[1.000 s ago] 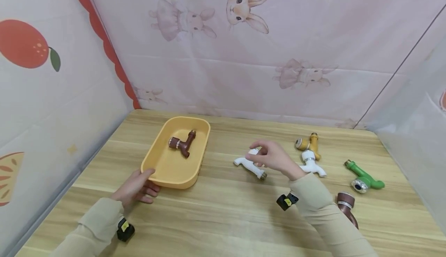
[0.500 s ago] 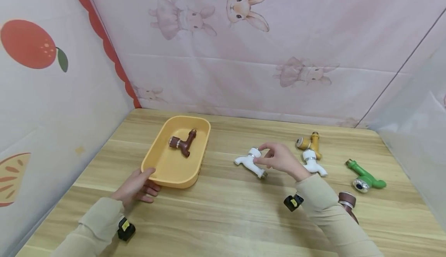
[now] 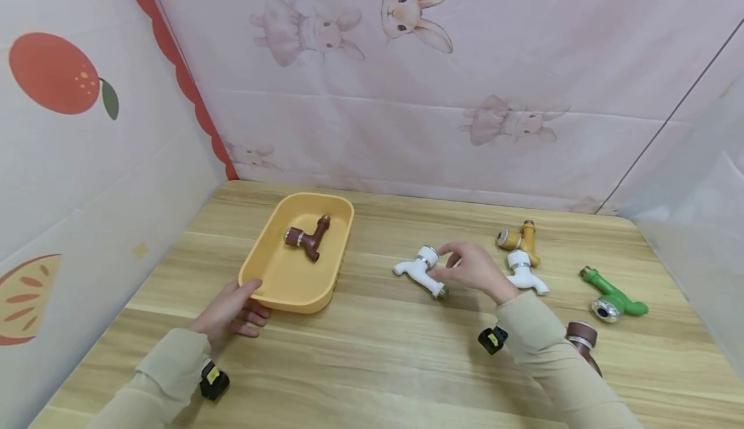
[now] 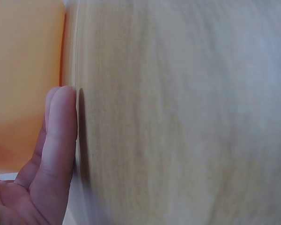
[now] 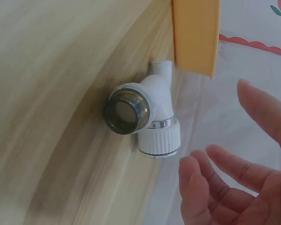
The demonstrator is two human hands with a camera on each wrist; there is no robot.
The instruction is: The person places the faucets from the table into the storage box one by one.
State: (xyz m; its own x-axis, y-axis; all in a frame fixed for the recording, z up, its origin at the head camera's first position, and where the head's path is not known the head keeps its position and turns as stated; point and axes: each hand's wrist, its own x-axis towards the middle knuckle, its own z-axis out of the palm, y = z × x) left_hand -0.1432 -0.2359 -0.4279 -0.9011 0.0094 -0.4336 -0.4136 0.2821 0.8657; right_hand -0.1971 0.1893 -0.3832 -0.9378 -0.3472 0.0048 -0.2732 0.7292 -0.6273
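My left hand (image 3: 230,311) holds the near-left corner of a yellow plastic tray (image 3: 289,303), its thumb over the rim and its fingers outside. A dark brown faucet (image 3: 308,240) lies inside the tray. My right hand (image 3: 472,269) is just right of a white faucet (image 3: 418,270), thumb and index finger spread apart. In the right wrist view the fingers stand clear of the white faucet's ribbed knob (image 5: 159,140), and its threaded end (image 5: 126,112) faces the camera. The left wrist view shows fingers (image 4: 60,126) against the tray's wall (image 4: 23,75).
On the right of the wooden table (image 3: 372,364) lie a mustard-yellow faucet (image 3: 527,241), a second white faucet (image 3: 523,277), a green faucet (image 3: 613,294) and another brown faucet (image 3: 583,342), partly hidden by the right sleeve. A rabbit-print cloth (image 3: 372,138) hangs behind.
My right hand has shifted from over the white faucet's knob to its right side, with thumb and index finger further apart. The white faucet, left hand and tray stay put.
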